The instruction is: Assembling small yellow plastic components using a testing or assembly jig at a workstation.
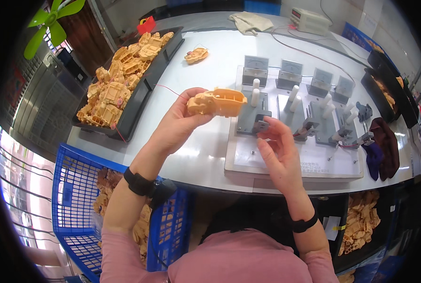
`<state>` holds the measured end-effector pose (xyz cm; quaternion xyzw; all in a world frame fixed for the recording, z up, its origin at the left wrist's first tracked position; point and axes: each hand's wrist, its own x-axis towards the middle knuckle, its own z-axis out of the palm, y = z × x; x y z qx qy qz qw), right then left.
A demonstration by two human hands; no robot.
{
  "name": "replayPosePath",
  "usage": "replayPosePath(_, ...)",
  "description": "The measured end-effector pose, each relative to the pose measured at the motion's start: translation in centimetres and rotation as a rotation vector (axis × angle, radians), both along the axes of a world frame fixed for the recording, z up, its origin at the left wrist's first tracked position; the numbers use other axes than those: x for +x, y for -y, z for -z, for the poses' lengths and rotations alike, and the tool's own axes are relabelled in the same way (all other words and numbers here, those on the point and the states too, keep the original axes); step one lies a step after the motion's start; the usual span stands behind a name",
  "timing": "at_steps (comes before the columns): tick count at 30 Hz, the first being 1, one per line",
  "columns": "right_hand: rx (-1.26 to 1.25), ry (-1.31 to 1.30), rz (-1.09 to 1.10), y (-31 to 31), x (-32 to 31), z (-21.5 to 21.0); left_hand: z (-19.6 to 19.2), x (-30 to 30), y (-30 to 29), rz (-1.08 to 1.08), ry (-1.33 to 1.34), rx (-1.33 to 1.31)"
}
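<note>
My left hand (176, 123) grips an orange plastic housing (229, 102), hollow and ribbed on its upper side, above the white table. A thin red wire (170, 89) runs beside this hand. My right hand (282, 158), fingers curved and thumb apart, is at a dark grey block (262, 124) on the leftmost station of a test board (242, 165); whether a fingertip touches the block is hard to tell. White posts (255, 96) stand upright behind the block. An analog meter (256, 70) stands at the back of that station.
A black tray (142, 101) heaped with orange housings stands at the left. One loose housing (196, 55) lies on the table (210, 45). A blue crate (73, 226) sits below left. Dark cloths (384, 148), a beige cloth (250, 22) and a power supply (309, 21) lie farther off.
</note>
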<state>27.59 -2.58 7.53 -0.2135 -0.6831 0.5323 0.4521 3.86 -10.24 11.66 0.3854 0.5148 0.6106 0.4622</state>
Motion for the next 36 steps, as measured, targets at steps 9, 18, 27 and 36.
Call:
replayPosePath(9, 0.017, -0.013, -0.085, -0.1, 0.9, 0.3, 0.4, -2.6, -4.6, -0.151, -0.345, 0.183)
replayPosePath(18, 0.032, 0.011, -0.070, 0.1, 0.9, -0.1, -2.5, 0.7, -8.9, -0.161, -1.316, 0.451)
replayPosePath(27, 0.068, 0.027, -0.051, 0.0, 1.0, -0.4, -3.5, 1.9, -9.1, -0.077, -1.236, 0.413)
replayPosePath(36, 0.072, 0.022, -0.050, 0.1, 1.0, -0.2, -3.9, 0.8, -7.9, -0.233, -1.113, 0.418)
